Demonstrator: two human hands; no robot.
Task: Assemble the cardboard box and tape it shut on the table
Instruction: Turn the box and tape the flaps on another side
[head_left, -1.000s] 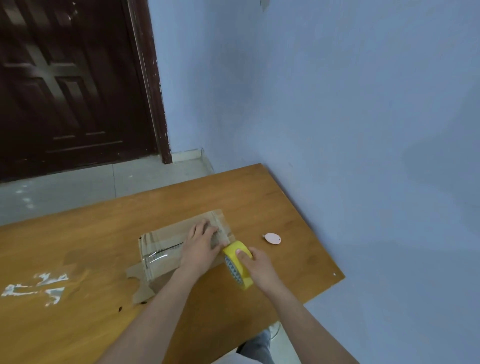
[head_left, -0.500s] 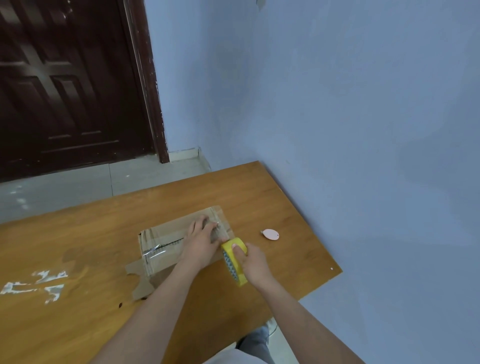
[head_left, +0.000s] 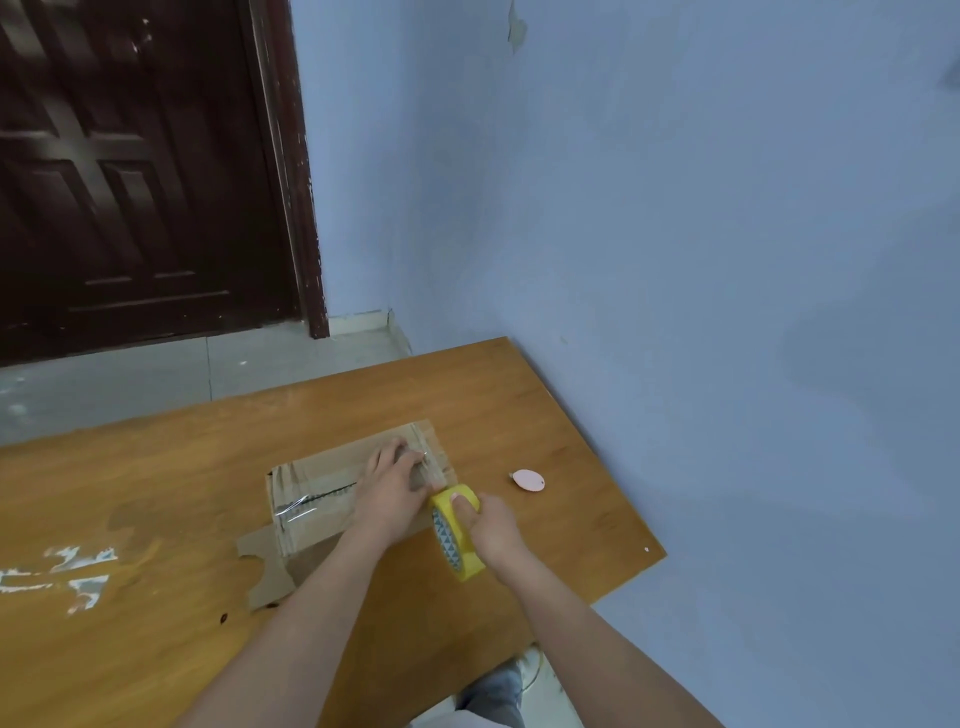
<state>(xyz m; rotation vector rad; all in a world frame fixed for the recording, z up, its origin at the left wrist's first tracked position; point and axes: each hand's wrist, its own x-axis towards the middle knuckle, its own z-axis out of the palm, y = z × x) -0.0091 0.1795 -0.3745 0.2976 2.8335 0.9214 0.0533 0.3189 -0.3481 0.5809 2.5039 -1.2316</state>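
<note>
Two bare hands work over a cardboard box (head_left: 332, 493) that lies on a wooden desk (head_left: 519, 415), a little right of the desk's middle and well short of its far edge. The left hand (head_left: 392, 480) rests on top of the box toward its right end, fingers fairly straight and spread, pressing down on the cardboard; it holds nothing. The right hand (head_left: 491, 527) has its grip closed round a yellow roll of tape (head_left: 457, 530), thumb on the outer rim and fingers curled behind it. The roll stands on edge just beside the near right corner of the box, its patterned inner core facing left. Clear tape (head_left: 293, 506) shines along the top seam and over the left end of the box, and more strips cross the right end by the left hand's fingertips. A loose cardboard flap (head_left: 270, 571) sticks out flat onto the desk from the near left side of the box.

A small pink oval thing (head_left: 527, 479) lies on the desk to the right of the box, apart from both hands. White scraped patches (head_left: 78, 571) mark the desk surface at the left. Beyond the desk are a grey tiled floor (head_left: 156, 374), a dark wooden door (head_left: 130, 166) and a pale blue wall (head_left: 675, 234) running along the desk's right edge.
</note>
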